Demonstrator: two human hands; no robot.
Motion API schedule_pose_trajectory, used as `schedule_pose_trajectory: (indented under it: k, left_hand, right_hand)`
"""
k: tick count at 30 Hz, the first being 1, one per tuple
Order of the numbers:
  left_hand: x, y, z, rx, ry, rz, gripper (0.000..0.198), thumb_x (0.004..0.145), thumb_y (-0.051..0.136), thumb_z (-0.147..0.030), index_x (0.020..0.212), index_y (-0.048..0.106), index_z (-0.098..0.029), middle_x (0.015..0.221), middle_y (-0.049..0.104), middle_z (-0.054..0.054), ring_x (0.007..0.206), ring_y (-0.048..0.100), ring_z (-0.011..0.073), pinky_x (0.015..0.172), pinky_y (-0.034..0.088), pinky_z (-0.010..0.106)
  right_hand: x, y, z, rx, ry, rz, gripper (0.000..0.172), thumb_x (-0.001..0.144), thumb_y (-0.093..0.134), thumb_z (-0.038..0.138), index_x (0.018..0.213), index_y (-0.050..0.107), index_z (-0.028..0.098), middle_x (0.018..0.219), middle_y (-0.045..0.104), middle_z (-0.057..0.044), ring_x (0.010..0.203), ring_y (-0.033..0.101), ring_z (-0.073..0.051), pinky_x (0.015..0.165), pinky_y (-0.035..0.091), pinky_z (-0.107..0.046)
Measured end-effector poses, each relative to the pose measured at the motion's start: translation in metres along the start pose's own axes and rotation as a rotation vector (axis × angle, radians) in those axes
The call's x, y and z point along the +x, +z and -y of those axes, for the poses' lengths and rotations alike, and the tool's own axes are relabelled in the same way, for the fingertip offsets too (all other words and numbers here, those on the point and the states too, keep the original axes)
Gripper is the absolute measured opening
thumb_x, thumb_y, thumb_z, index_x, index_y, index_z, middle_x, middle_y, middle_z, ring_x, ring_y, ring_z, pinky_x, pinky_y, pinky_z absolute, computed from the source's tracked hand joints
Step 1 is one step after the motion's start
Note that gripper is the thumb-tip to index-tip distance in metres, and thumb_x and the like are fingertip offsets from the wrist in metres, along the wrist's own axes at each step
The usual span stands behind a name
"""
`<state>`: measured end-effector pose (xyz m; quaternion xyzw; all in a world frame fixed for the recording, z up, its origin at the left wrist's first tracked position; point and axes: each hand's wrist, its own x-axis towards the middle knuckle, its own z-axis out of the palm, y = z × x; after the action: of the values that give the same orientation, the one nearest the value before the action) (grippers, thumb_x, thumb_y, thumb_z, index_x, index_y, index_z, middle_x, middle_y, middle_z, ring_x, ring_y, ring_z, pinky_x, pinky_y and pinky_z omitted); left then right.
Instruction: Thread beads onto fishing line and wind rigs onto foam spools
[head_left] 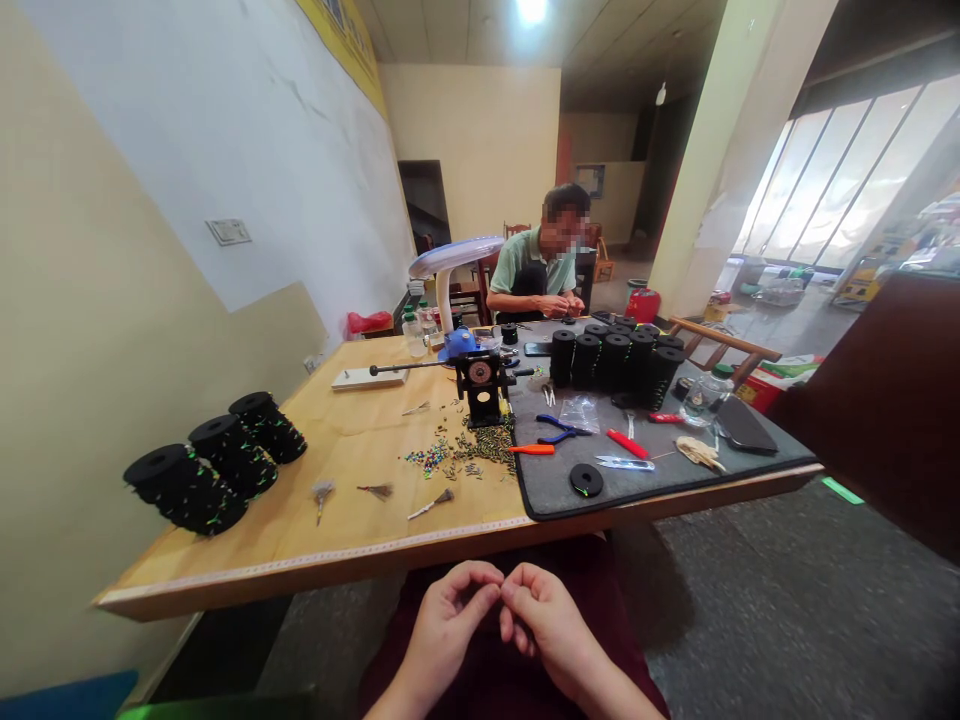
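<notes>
Detail between hands (450,622) (551,622) too small to tell

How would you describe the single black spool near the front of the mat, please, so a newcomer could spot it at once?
Start at the wooden table and find the grey mat on its right side. Near the mat's front edge, just left of the silver tool, lies a flat black spool. Unlike the tall black stacks farther back, it is one low disc with a yellow-green fleck.

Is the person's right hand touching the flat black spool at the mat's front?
Apart: the head view plainly shows the table edge between the right hand and the spool.
</notes>
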<state>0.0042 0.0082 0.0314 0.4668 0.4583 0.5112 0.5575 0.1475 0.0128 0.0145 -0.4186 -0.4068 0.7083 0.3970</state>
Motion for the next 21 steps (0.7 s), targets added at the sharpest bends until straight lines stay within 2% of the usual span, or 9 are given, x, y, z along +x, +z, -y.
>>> schedule_pose_trajectory:
  k: [4, 8, 12, 15, 18, 21]
  left_hand:
    - [0.000, 0.001, -0.005, 0.016, 0.017, -0.002, 0.018, 0.067, 0.075, -0.031, 0.062, 0.067, -0.016, 0.063, 0.060, 0.002, 0.063, 0.052, 0.0149, 0.062, 0.041, 0.023]
    - [-0.001, 0.004, -0.005, -0.160, -0.158, 0.038, 0.025, 0.074, 0.068, -0.039, 0.067, 0.058, -0.017, 0.052, 0.050, -0.004, 0.044, 0.036, 0.0071, 0.044, 0.029, 0.019]
    - [-0.002, 0.006, -0.007, -0.425, -0.303, 0.103, 0.026, 0.075, 0.069, -0.031, 0.065, 0.050, -0.017, 0.055, 0.047, -0.005, 0.043, 0.032, 0.0038, 0.043, 0.026, 0.016]
    - [-0.003, 0.007, -0.018, -0.562, -0.353, 0.153, 0.026, 0.071, 0.073, -0.024, 0.064, 0.049, -0.015, 0.056, 0.044, -0.006, 0.043, 0.027, 0.0014, 0.040, 0.020, 0.013]
    - [-0.004, 0.009, -0.032, -0.602, -0.347, 0.164, 0.028, 0.067, 0.077, -0.022, 0.066, 0.049, -0.016, 0.058, 0.044, -0.006, 0.042, 0.026, 0.0006, 0.039, 0.016, 0.013]
    - [-0.005, 0.007, -0.040, -0.516, -0.310, 0.153, 0.028, 0.071, 0.074, -0.029, 0.069, 0.048, -0.017, 0.058, 0.044, -0.007, 0.041, 0.026, 0.0008, 0.038, 0.015, 0.013]
  right_hand:
    - [-0.001, 0.000, 0.000, -0.084, -0.004, 0.046, 0.037, 0.073, 0.061, 0.052, 0.072, 0.047, 0.018, 0.046, 0.057, 0.006, 0.031, 0.033, -0.004, 0.034, 0.017, -0.016]
    - [-0.003, -0.003, 0.004, -0.261, -0.127, 0.051, 0.026, 0.079, 0.058, 0.042, 0.071, 0.051, 0.017, 0.047, 0.055, 0.005, 0.034, 0.036, -0.005, 0.038, 0.025, -0.017]
    - [-0.009, -0.005, 0.010, -0.394, -0.292, 0.071, 0.018, 0.085, 0.053, 0.032, 0.075, 0.057, 0.017, 0.057, 0.059, 0.003, 0.048, 0.048, -0.009, 0.049, 0.036, -0.019]
    - [-0.011, -0.006, 0.012, -0.422, -0.368, 0.094, 0.018, 0.087, 0.051, 0.031, 0.077, 0.056, 0.018, 0.064, 0.060, 0.002, 0.058, 0.051, -0.011, 0.057, 0.039, -0.021]
    - [-0.011, -0.008, 0.013, -0.429, -0.396, 0.099, 0.018, 0.089, 0.049, 0.031, 0.076, 0.054, 0.019, 0.065, 0.058, 0.002, 0.061, 0.052, -0.012, 0.060, 0.040, -0.021]
    - [-0.009, -0.009, 0.012, -0.485, -0.435, 0.076, 0.019, 0.089, 0.047, 0.030, 0.075, 0.053, 0.019, 0.061, 0.055, 0.003, 0.058, 0.050, -0.011, 0.060, 0.039, -0.021]
